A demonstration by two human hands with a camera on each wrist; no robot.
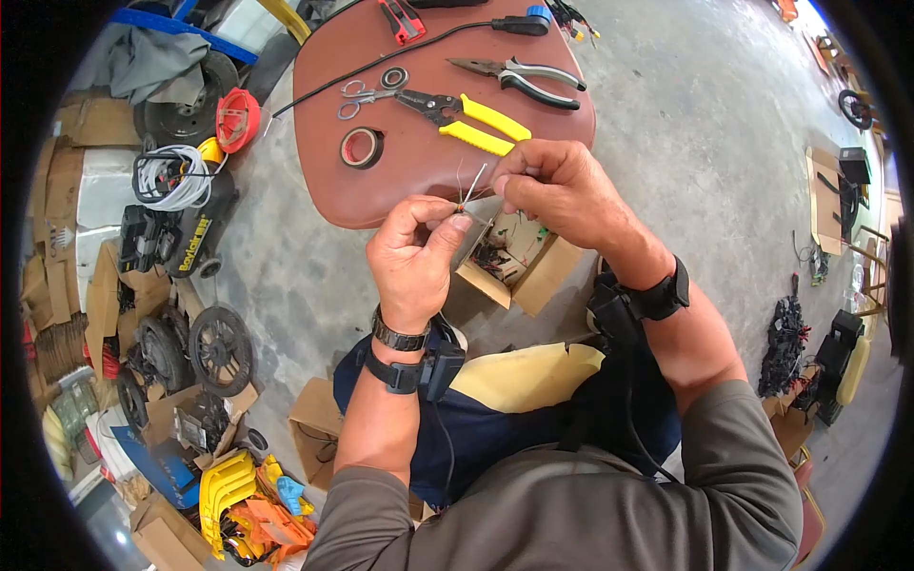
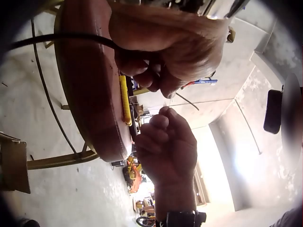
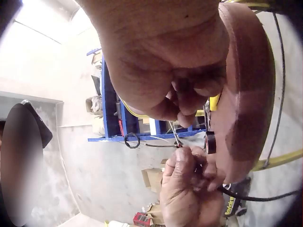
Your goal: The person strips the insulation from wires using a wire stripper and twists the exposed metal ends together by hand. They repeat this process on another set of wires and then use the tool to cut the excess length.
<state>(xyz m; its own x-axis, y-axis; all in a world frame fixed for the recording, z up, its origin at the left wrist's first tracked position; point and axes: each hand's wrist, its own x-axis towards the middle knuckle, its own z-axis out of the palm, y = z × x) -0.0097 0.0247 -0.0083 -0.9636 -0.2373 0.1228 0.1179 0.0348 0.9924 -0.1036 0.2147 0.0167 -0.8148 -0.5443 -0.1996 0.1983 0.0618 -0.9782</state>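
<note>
My left hand [image 1: 414, 252] pinches the end of a cable between thumb and forefinger, with several thin wires [image 1: 473, 183] fanning out past the fingertips. One of them is white and stands up straight. Close on the right, my right hand [image 1: 562, 195] has its thumb and fingers pinched together at the wires; its fingertips partly hide the wire there. In the right wrist view the wires [image 3: 175, 133] run from the left fingertips up to the right ones. Just beyond the hands, wire strippers [image 1: 462, 119] with yellow handles lie on a brown padded seat [image 1: 324, 195].
Also on the seat are pliers [image 1: 519, 81], scissors [image 1: 367, 93], a tape roll [image 1: 362, 147], a red utility knife [image 1: 402, 21] and a black cable [image 1: 381, 59]. A cardboard box [image 1: 547, 276] with wire pieces stands below the hands. Wheels [image 1: 221, 350] and cartons lie at left.
</note>
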